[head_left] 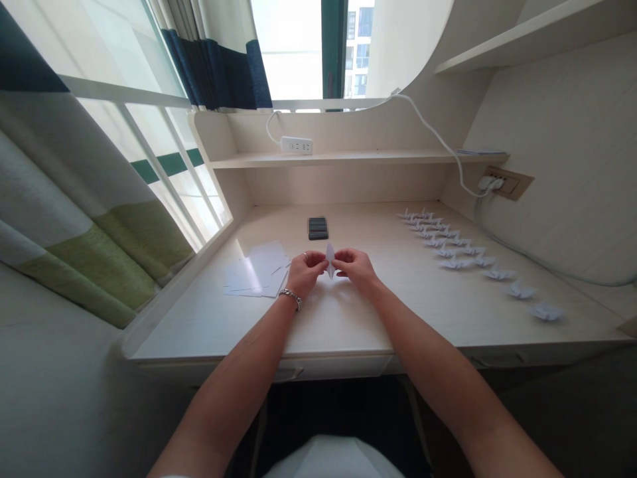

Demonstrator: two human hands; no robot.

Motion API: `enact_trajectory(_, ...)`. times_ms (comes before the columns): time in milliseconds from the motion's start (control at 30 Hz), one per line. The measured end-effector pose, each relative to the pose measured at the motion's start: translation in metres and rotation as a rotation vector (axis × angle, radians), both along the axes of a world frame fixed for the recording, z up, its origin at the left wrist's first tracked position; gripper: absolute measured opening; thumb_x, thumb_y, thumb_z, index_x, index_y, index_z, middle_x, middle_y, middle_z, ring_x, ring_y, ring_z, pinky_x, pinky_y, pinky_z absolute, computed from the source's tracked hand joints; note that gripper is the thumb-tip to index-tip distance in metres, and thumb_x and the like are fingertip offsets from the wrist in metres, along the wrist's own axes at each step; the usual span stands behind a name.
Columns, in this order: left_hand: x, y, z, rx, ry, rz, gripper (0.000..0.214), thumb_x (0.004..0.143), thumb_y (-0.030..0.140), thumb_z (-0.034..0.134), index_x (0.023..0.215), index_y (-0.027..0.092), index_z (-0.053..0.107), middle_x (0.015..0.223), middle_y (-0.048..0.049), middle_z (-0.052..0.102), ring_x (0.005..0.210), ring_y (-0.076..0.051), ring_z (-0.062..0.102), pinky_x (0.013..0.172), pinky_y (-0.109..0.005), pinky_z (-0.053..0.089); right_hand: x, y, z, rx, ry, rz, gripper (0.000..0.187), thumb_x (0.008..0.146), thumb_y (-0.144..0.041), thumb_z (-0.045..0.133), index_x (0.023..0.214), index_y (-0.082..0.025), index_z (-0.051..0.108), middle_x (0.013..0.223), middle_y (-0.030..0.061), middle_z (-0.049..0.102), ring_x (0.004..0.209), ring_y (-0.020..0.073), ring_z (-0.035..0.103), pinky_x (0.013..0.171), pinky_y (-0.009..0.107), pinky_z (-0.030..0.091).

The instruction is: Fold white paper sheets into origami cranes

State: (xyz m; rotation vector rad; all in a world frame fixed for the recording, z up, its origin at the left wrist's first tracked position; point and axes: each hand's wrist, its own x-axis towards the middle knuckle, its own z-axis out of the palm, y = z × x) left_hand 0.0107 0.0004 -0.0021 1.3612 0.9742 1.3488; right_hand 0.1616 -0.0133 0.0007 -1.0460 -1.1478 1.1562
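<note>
My left hand [304, 269] and my right hand [354, 266] meet over the middle of the desk [348, 318]. Both pinch a small folded piece of white paper [330, 256] that stands up between the fingertips. The left hand wears a ring and a metal bracelet on the wrist. A loose stack of white paper sheets [256, 270] lies flat just left of my left hand. Several finished white paper cranes [455, 247] sit in rows on the right side of the desk, running from the back toward the front edge.
A small dark box [318, 228] lies behind my hands. A white power strip [296, 145] rests on the shelf above, its cable running to a wall socket [500, 180] on the right. A window and curtain [99, 226] border the left.
</note>
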Motion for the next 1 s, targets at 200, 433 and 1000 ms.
enact_trajectory(200,-0.0007,-0.0012,0.0018,-0.007,0.019,-0.007,0.022,0.057,0.023,0.079,0.073,0.013,0.067,0.066,-0.0027,0.068,0.060,-0.013,0.061,0.059,-0.027,0.048,0.0010,0.0001,0.0002,-0.020,0.004,0.040,0.020,0.057,-0.025,0.078,0.073,-0.016,0.070,0.071,0.0027,0.069,0.066,0.0155,0.064,0.059,0.028,0.052)
enact_trajectory(433,-0.0036,-0.0006,0.0011,-0.027,0.019,-0.042,0.024,0.056,0.022,0.080,0.074,0.012,0.068,0.067,-0.0044,0.069,0.063,-0.014,0.062,0.061,-0.028,0.049,0.0015,-0.0006,0.0004,-0.040,0.055,0.087,0.022,0.054,-0.023,0.079,0.073,-0.016,0.070,0.069,0.0027,0.070,0.066,0.0161,0.065,0.063,0.030,0.053)
enact_trajectory(1000,-0.0055,-0.0015,0.0006,-0.047,-0.046,-0.108,0.015,0.056,0.021,0.077,0.067,0.014,0.070,0.066,-0.0022,0.069,0.065,-0.014,0.064,0.068,-0.030,0.053,0.0040,-0.0057,0.0069,-0.095,0.131,0.164,0.018,0.060,-0.030,0.075,0.070,-0.016,0.072,0.068,0.0050,0.069,0.068,0.0174,0.066,0.064,0.029,0.054)
